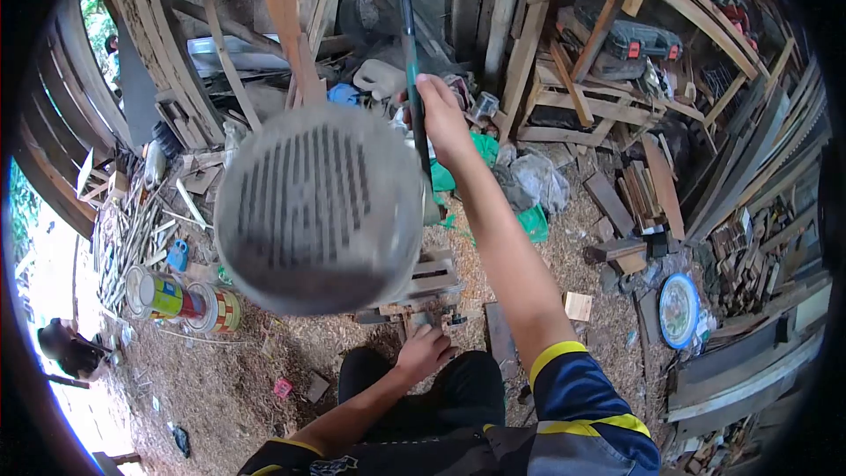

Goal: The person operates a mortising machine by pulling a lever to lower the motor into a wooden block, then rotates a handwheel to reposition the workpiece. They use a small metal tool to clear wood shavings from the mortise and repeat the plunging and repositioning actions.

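Observation:
My right hand is raised in front of me and closed round the dark green handle of a hammer. Its round grey head, with a grooved striking face, is very close to the camera and blurred, and hides much of the ground behind it. My left hand is low by my knees, fingers curled on the ground at the near edge of a small slatted wooden piece. What lies under its fingers cannot be made out. My dark trousers and a blue and yellow sleeve show at the bottom.
Wood shavings cover the ground. Colourful tins lie at the left, a blue and white plate at the right, a green bag behind my arm. Planks, offcuts and curved timbers are stacked all round, with a dark tool case at the back.

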A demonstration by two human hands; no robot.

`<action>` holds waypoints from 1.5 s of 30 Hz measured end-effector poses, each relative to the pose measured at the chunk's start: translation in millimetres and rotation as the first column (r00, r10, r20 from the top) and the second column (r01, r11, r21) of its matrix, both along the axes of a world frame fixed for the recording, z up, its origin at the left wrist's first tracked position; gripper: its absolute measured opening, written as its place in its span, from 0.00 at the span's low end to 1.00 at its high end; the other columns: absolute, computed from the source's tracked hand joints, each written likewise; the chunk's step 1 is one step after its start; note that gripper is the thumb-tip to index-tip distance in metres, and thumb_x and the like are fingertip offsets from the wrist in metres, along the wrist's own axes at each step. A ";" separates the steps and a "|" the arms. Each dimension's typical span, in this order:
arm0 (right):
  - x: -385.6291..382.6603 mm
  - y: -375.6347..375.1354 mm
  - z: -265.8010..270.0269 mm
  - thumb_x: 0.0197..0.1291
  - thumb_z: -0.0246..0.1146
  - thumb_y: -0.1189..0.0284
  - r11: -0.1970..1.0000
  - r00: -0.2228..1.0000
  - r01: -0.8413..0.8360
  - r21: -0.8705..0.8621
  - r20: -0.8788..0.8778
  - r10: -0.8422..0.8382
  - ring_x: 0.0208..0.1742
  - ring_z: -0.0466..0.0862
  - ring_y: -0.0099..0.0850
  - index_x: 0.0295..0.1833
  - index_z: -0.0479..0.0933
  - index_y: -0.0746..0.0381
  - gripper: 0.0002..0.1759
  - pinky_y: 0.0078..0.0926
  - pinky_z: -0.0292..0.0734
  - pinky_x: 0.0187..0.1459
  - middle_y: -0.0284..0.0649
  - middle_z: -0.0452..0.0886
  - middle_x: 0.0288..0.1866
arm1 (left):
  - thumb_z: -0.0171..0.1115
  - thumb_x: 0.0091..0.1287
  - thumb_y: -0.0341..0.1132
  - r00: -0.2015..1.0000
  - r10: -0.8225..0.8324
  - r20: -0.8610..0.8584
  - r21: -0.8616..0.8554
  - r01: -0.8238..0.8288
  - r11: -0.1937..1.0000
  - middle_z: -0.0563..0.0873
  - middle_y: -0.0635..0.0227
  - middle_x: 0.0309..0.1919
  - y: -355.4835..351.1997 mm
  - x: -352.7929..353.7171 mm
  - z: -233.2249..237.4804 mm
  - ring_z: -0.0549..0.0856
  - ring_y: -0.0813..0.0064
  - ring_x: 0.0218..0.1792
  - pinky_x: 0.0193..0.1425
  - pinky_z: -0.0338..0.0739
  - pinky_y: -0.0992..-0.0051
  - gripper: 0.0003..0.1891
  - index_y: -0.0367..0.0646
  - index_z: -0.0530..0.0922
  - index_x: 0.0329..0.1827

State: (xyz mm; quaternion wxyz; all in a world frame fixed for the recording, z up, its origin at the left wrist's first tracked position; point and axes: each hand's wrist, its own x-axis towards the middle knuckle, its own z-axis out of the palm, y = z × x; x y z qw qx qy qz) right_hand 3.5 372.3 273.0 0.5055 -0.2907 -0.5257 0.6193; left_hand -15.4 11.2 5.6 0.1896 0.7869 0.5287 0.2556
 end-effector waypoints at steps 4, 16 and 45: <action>-23.2 36.1 38.6 0.85 0.53 0.51 0.994 0.998 -0.008 -0.110 -0.057 0.001 0.26 0.79 0.28 0.54 0.76 0.60 0.22 0.31 0.75 0.29 0.38 0.84 0.37 | 0.67 0.74 0.48 0.964 -0.226 -0.142 0.003 0.228 0.974 0.84 0.70 0.46 -2.5 -3.9 -27.9 0.81 0.63 0.54 0.65 0.75 0.58 0.12 0.53 0.87 0.49; -35.9 38.3 143.7 0.84 0.51 0.44 0.995 0.997 0.039 -0.097 -0.058 -0.045 0.14 0.64 0.19 0.46 0.73 0.56 0.25 0.22 0.56 0.17 0.29 0.70 0.23 | 0.67 0.73 0.48 0.925 -0.286 -0.250 -0.156 0.253 0.955 0.85 0.70 0.45 23.0 4.2 4.7 0.79 0.61 0.58 0.62 0.76 0.55 0.13 0.48 0.88 0.44; 15.2 -89.7 221.1 0.70 0.58 0.68 0.995 0.976 -0.070 0.075 -0.199 0.084 0.14 0.61 0.20 0.21 0.69 0.61 0.21 0.26 0.54 0.19 0.30 0.66 0.15 | 0.70 0.68 0.44 0.949 -0.309 -0.058 -0.058 0.306 0.950 0.87 0.65 0.38 9.1 -3.2 -29.2 0.84 0.58 0.53 0.62 0.75 0.51 0.11 0.46 0.90 0.38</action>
